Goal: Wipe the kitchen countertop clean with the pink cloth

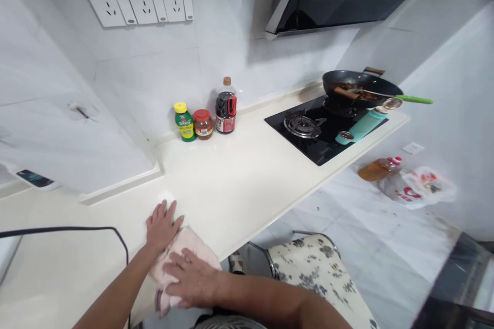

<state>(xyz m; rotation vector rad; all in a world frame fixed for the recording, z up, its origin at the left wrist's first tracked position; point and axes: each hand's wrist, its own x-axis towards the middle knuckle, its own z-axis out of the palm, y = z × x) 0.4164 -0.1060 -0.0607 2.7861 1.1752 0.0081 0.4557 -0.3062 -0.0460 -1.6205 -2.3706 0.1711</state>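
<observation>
A pale pink cloth point(200, 248) lies on the cream countertop point(239, 180), with a corner hanging over the front edge. On top of it rests my right hand point(193, 277), fingers spread and pressing the fabric flat rather than gripping it. My left hand point(162, 227) is open just beyond the cloth, its fingers spread on the bare counter and its wrist beside the cloth's edge. A black cable point(88, 228) runs across the counter and passes by my left forearm.
Along the wall stand a green bottle point(185, 126), a red-lidded jar point(203, 124) and a dark sauce bottle point(225, 110). A wok point(363, 85) and a turquoise flask point(366, 124) are on the black hob point(293, 136). A floral-seated chair point(312, 267) stands by the counter.
</observation>
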